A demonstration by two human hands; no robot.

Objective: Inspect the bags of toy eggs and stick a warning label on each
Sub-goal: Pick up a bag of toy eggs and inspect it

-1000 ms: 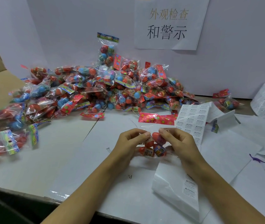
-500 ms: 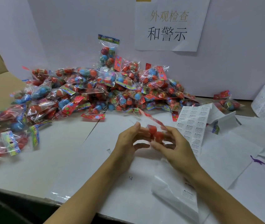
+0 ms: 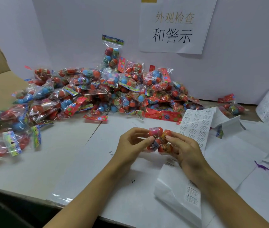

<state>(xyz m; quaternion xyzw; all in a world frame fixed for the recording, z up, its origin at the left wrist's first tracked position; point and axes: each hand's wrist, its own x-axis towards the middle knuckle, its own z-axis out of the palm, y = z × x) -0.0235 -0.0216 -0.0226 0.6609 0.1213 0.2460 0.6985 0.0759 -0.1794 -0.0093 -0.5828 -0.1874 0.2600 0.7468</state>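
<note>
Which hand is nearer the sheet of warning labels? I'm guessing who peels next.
Right. The right hand is just beside the label sheet; the left hand is farther, across the held bag of eggs.

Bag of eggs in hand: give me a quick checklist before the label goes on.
1. Bag of eggs held off the table by both hands: ok.
2. Left hand grip, thumb and fingers pinching the bag: ok.
3. Right hand grip on the bag's other side: ok.
4. Label sheet within reach, lying just behind the right hand: ok.
5. A label already peeled and on a fingertip: not ok, none visible.
6. Bag free of defects and a flat spot for the label: cannot tell, the film is blurred.
</note>
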